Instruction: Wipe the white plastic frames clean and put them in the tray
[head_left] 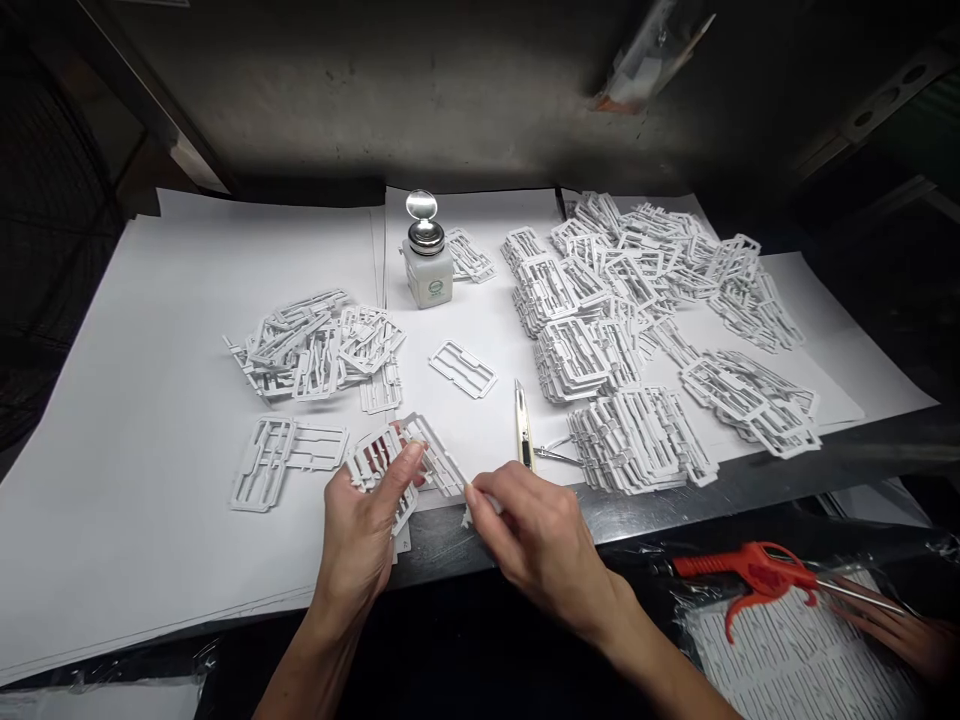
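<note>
My left hand is closed on several white plastic frames, the thumb pressed on top of them. One narrow frame slants from that hand toward the right. At its lower end, the thumb and index finger of my right hand are pinched together; what is between them is too small to name. A small white piece shows beneath those fingers. Just behind my right hand lies a cutter knife, beside metal tweezers. A single white frame lies flat on the paper beyond my hands.
Loose frames are heaped at left, and large stacks stand at right. A bottle with an open metal lid stands at the back. Near the lower right are a red air gun and part of another person's hand. White paper covers the table.
</note>
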